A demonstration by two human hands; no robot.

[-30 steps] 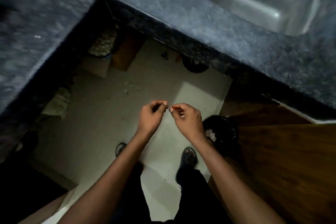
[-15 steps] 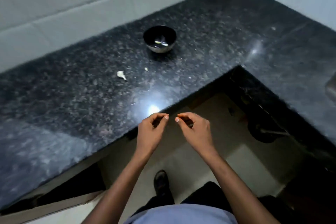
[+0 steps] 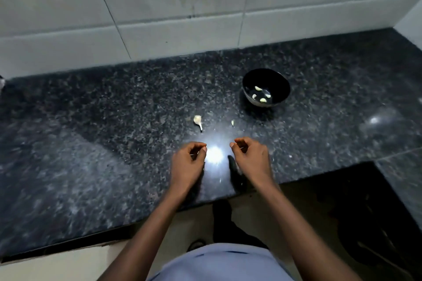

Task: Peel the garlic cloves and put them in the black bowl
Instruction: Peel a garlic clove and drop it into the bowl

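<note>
Hands are held side by side above the front part of a dark speckled polished-granite bench (image 3: 114, 143), just apart from each other, with a bright glare spot on the stone between them. The left hand (image 3: 187, 164) is seen with its fingers curled and the thumb tip brought to the forefinger tip; whether anything is pinched in that grip cannot be told. The right hand (image 3: 252, 158) is curled in the same way, thumb against forefinger, and what, if anything, is grasped there cannot be told either. A small round black bowl with a pale outer wall (image 3: 280, 89) is set farther back on the bench and to the right of the hands, well apart from them; a few pale peeled garlic cloves (image 3: 258, 88) are seen lying in its bottom. An unpeeled whitish garlic clove with a thin stem (image 3: 197, 119) is lying on the bench beyond the left hand, and a tiny pale scrap of garlic skin (image 3: 232, 123) is lying near it, between the clove and the bowl. A wall of large white tiles (image 3: 159, 7) is seen behind the bench.
</note>
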